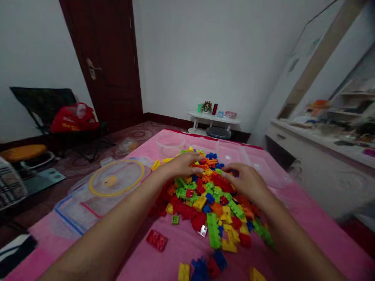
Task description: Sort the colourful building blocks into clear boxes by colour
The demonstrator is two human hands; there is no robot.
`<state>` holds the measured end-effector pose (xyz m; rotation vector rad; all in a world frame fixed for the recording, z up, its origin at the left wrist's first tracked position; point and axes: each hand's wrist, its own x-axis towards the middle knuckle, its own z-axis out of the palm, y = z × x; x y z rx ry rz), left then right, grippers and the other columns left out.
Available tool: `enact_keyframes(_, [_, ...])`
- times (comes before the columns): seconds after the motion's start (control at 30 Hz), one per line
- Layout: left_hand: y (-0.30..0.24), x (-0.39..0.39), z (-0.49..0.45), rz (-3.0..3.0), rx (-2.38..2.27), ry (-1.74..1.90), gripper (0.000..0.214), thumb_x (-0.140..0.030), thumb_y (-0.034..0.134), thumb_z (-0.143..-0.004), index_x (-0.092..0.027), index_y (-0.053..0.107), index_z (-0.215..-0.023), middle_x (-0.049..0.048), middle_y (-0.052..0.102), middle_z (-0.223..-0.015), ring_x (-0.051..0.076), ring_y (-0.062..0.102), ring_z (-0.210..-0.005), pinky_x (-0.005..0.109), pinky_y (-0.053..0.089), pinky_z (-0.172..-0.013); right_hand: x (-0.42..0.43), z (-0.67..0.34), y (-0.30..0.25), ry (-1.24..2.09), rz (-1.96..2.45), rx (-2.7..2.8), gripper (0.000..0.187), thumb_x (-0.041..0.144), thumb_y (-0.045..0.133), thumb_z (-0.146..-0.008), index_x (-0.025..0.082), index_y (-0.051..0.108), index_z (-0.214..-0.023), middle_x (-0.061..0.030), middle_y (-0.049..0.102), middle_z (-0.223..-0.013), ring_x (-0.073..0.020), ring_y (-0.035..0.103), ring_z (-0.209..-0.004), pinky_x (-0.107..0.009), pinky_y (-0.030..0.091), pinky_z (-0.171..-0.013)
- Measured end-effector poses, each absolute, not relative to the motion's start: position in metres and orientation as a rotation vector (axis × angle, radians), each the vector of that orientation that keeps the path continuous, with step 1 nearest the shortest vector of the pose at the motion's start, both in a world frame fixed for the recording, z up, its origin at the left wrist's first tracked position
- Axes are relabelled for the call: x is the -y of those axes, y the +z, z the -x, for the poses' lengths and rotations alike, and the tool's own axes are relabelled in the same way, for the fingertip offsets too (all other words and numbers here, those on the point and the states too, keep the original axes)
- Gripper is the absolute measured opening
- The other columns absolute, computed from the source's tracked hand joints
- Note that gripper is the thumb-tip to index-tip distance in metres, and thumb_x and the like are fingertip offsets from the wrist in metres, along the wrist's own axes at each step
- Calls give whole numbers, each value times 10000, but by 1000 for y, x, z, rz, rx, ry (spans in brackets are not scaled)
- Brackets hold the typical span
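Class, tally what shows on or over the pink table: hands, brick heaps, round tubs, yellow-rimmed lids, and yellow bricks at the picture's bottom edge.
Left hand and right hand: 2
Brick heap: 1
Round tub: 1
Yellow-rimmed lid: 1
Yellow bricks at the bottom edge: 2
Total: 7

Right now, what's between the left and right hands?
In the head view, part of the pile of multicoloured toy bricks lies between the left hand and the right hand; that stretch isn't bare.
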<state>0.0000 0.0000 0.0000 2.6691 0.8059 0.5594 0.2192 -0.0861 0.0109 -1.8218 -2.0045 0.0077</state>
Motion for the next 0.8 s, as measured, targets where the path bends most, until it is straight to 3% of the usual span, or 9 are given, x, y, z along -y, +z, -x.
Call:
enact_keyframes(0.17, [-1, 2, -6, -2599, -827, 512, 320, -397, 511, -806, -164, 678, -949, 54, 678, -924, 170, 592, -811, 239, 414, -716, 72, -233, 6, 44, 1765, 1867, 329, 203, 519, -741, 207, 645, -1046, -50, 659, -1069, -199, 612, -922, -323, 474, -794])
enact_keyframes(0.3, [4, -2, 1, -2548, -939, 553, 329, -400, 502, -785, -125, 630, -656, -12, 533, -550, 91, 430, -509, 206, 280, -500, 41, -228, -1, 77, 1671, 1977, 460, 101, 495, -711, 202, 601, -1147, -46, 623, -1168, -201, 565, -1062, -332, 429, -919])
enact_keyframes(0.47, [9, -2, 6, -2569, -1003, 513, 378, -411, 528, -748, -124, 527, -502, -41, 363, -445, 65, 287, -448, 212, 188, -458, 5, -212, -16, 50, 1665, 2242, 577, 65, 542, -672, 183, 537, -1237, -76, 576, -1241, -220, 516, -1139, -325, 373, -976])
enact_keyframes(0.57, [11, 2, 1, -2597, -1013, 528, 328, -393, 521, -765, -132, 609, -588, -22, 480, -487, 87, 389, -469, 213, 264, -480, 3, -208, -11, 39, 1660, 2276, 473, 95, 578, -674, 196, 611, -1135, -69, 618, -1172, -210, 549, -1078, -306, 400, -926])
enact_keyframes(0.67, [11, 12, -10, -2615, -911, 659, 259, -353, 521, -788, -158, 685, -835, 27, 658, -751, 144, 564, -675, 236, 400, -644, 22, -213, 13, -24, 1589, 2182, 367, 171, 563, -716, 201, 645, -1073, -56, 655, -1082, -191, 586, -967, -285, 427, -846])
enact_keyframes(0.73, [9, 21, -19, -2652, -795, 752, 301, -337, 531, -797, -177, 663, -1016, 64, 660, -997, 185, 584, -903, 276, 414, -818, 45, -220, 36, -23, 1563, 2069, 349, 255, 540, -751, 203, 639, -1081, -46, 677, -981, -178, 603, -846, -270, 443, -742])
enact_keyframes(0.8, [5, 31, -28, -2695, -667, 756, 400, -335, 544, -800, -194, 590, -1171, 95, 564, -1217, 215, 510, -1107, 314, 366, -946, 71, -231, 56, 35, 1596, 1993, 319, 301, 509, -770, 199, 646, -1040, -31, 679, -859, -160, 595, -732, -249, 426, -638])
